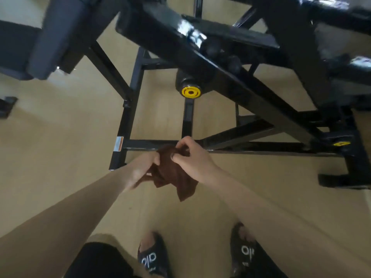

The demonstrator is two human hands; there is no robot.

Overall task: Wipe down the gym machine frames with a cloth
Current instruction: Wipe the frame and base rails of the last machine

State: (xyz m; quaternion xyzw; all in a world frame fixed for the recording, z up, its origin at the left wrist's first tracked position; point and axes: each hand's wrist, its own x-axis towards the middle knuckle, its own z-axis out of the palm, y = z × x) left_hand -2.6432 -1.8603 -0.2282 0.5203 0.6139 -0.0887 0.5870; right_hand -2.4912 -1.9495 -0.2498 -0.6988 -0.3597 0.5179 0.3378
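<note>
A brown cloth [176, 177] is bunched between both hands in front of me, its lower corner hanging free. My left hand [143, 170] grips its left side and my right hand [190, 157] pinches its top with bent fingers. Just beyond the hands runs the black gym machine frame [144, 144], a low horizontal bar near the floor. A thick slanted black beam [251, 93] crosses above it from upper left to lower right. The cloth is held in the air, apart from the frame.
Grey padded cushions [56, 37] sit at the upper left. A yellow-capped peg [191, 91] points toward me, and another yellow cap [340, 144] sits at the right. A black foot [341, 180] of the frame lies at the right. My sandalled feet [153, 255] stand on the tan floor.
</note>
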